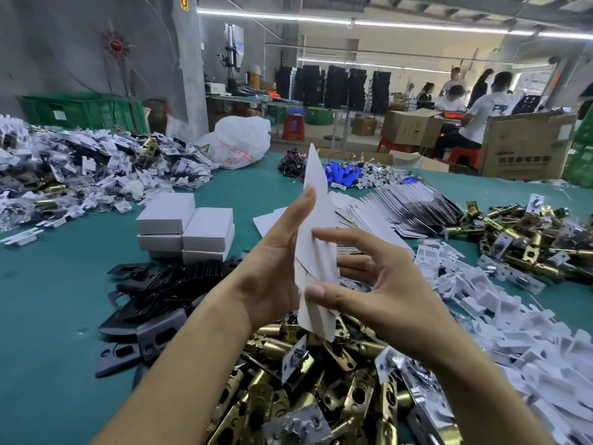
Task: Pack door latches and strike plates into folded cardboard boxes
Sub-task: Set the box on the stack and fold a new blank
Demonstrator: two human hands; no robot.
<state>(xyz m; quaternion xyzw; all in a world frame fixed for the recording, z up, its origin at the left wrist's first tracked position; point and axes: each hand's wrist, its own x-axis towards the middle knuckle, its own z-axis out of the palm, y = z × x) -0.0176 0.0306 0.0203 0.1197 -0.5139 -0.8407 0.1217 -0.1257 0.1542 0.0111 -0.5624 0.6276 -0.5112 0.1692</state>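
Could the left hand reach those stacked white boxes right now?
Probably yes, once free: the left hand props the flat cardboard, but only low black plates lie between it and the white boxes.

1 head view, forward and down, close over table point(48, 300)
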